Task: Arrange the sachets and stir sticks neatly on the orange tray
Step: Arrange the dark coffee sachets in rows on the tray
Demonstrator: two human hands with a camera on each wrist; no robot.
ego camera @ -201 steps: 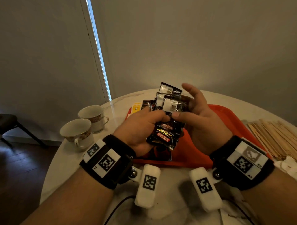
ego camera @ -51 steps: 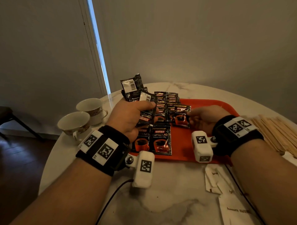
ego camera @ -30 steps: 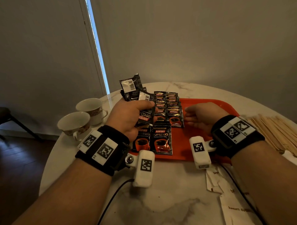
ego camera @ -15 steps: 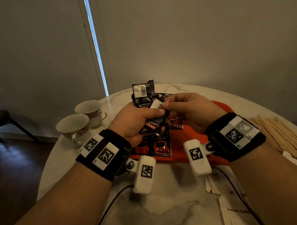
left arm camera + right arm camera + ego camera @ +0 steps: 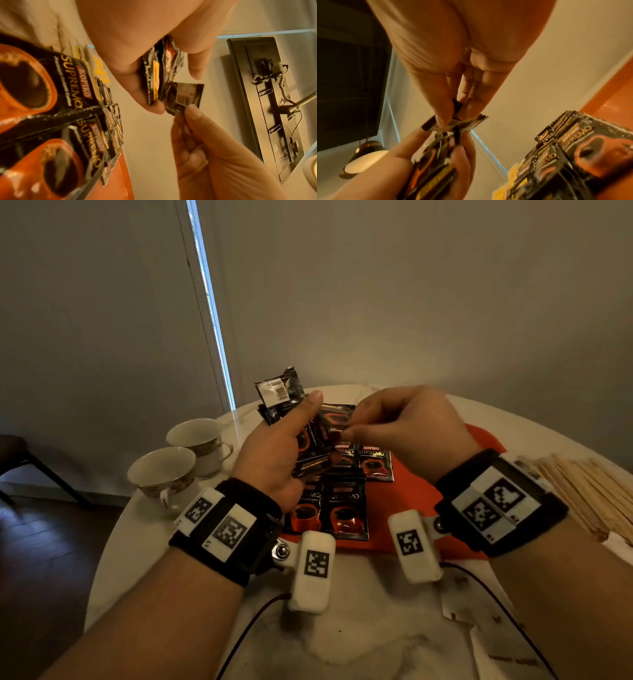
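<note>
Two hands above orange tray (image 5: pixel 421 491), left hand (image 5: pixel 274 453) gripping sachets (image 5: pixel 279 393), right hand (image 5: pixel 407 429) pinching one sachet (image 5: pixel 186 98)

I see a round white marble table (image 5: pixel 359 645) carrying the orange tray (image 5: pixel 411 494) at its middle. Two teacups (image 5: pixel 164 474) sit to the tray's left, wooden stir sticks (image 5: pixel 582 491) to its right, white papers (image 5: pixel 496 645) nearer me.

Room dim overall. Only daylight: narrow bright strip at window gap (image 5: pixel 212 313) between blinds, bluish. Walls grey, murky. Soft shadows under wrists on table (image 5: pixel 359 645). Head view wide-angle, straight lines bowing near edges; right hand (image 5: pixel 407 426) motion-blurred. Wrist views warm orange cast, strong fisheye stretch, near palms soft, grainy. Lit lamp (image 5: pixel 363 157) glows in right wrist view.
</note>
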